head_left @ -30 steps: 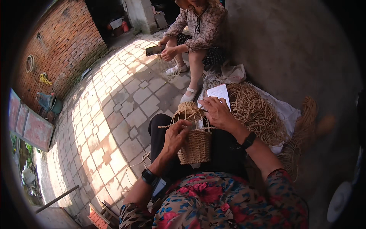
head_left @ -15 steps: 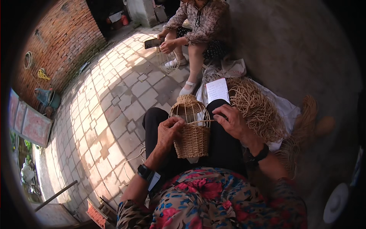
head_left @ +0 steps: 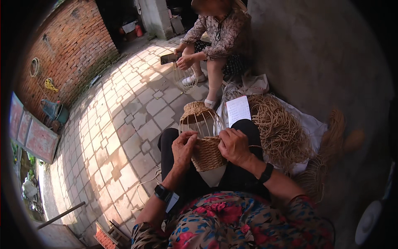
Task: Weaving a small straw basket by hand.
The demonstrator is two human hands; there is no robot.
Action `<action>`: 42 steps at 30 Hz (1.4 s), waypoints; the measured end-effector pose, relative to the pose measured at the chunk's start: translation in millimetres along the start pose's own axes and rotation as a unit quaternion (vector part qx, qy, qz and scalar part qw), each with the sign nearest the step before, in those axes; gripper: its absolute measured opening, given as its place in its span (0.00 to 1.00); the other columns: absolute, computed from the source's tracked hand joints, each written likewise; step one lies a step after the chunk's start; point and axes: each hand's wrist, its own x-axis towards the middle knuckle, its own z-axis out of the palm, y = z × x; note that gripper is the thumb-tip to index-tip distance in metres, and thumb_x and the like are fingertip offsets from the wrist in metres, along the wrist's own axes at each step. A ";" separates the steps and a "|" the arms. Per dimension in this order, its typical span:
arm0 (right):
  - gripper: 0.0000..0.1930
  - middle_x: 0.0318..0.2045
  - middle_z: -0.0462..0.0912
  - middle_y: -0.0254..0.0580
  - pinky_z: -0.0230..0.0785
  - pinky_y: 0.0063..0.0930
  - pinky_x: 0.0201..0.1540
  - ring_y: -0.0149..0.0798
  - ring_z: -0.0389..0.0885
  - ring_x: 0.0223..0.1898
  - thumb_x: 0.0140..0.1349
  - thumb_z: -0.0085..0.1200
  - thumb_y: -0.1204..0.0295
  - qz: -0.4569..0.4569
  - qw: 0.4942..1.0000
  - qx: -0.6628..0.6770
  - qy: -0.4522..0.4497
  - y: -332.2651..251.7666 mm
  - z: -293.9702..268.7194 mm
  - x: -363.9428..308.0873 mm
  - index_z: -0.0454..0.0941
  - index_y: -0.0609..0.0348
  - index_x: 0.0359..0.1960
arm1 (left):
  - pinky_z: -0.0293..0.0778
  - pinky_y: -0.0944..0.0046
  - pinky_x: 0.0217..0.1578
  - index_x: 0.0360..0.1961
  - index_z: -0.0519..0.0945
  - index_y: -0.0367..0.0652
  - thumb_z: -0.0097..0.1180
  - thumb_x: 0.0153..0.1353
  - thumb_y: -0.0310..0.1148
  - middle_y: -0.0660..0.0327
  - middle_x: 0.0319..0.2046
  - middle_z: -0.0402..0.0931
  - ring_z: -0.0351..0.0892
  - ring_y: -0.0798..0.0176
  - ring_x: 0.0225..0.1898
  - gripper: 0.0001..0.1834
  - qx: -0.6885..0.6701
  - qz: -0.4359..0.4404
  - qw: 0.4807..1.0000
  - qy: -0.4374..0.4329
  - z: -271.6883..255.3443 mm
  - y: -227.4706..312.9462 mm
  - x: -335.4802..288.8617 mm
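Woven basket sits over your lap between your hands, its long axis running away from you, coiled neck facing outward and tightly woven base toward your body. Your left hand is nearly closed, pinching the basket's left upper weave; your right hand pinches its right edge, though you cannot tell which strand. Your right knee crowds the basket's right side. Beyond it lies a written sheet, then a cord pile on white sheeting. Past the basket's neck, a ribbed frame stands below a co-worker's hands; paving shows through it. Bare ribs partly reveal the basket's interior; its bottom is hidden.
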 end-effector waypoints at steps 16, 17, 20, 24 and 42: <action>0.06 0.30 0.79 0.45 0.70 0.35 0.37 0.46 0.79 0.33 0.56 0.54 0.75 0.101 0.993 0.051 0.020 81.4 -141.1 26.2 0.79 0.63 0.34 | 0.72 0.73 0.29 0.37 0.82 0.39 0.56 0.59 0.32 0.66 0.27 0.79 0.75 0.75 0.27 0.09 0.065 -0.026 0.997 -0.023 1.7 -11.6 -19.8; 0.05 0.30 0.78 0.45 0.70 0.33 0.37 0.43 0.79 0.32 0.57 0.53 0.76 0.115 0.984 0.139 -0.010 56.9 -124.1 22.5 0.79 0.63 0.34 | 0.72 0.73 0.29 0.37 0.82 0.39 0.56 0.59 0.32 0.66 0.27 0.79 0.75 0.75 0.27 0.09 0.069 -0.028 0.997 -0.020 -1.5 -13.6 -20.2; 0.06 0.29 0.78 0.43 0.69 0.28 0.35 0.38 0.79 0.32 0.59 0.51 0.79 0.074 0.966 0.237 -0.075 15.6 -78.8 3.5 0.78 0.63 0.37 | 0.72 0.71 0.29 0.36 0.82 0.39 0.55 0.59 0.32 0.67 0.27 0.79 0.75 0.75 0.28 0.09 0.094 -0.007 0.995 -0.038 -3.0 -11.5 -17.0; 0.13 0.28 0.80 0.37 0.67 0.23 0.31 0.24 0.73 0.27 0.62 0.48 0.80 0.108 0.935 0.329 -0.078 -2.9 -39.1 -5.3 0.78 0.61 0.47 | 0.73 0.67 0.31 0.43 0.80 0.42 0.53 0.58 0.30 0.63 0.27 0.79 0.76 0.70 0.27 0.12 0.186 0.058 0.980 -0.045 2.6 17.8 -23.5; 0.34 0.16 0.73 0.35 0.64 0.21 0.16 0.25 0.68 0.13 0.66 0.45 0.68 0.241 0.811 0.460 -0.269 -34.0 -16.5 15.1 0.43 0.61 0.70 | 0.57 0.73 0.22 0.67 0.59 0.42 0.47 0.63 0.31 0.70 0.21 0.64 0.61 0.76 0.21 0.30 -0.008 -0.072 0.992 -0.104 -7.9 19.5 -37.6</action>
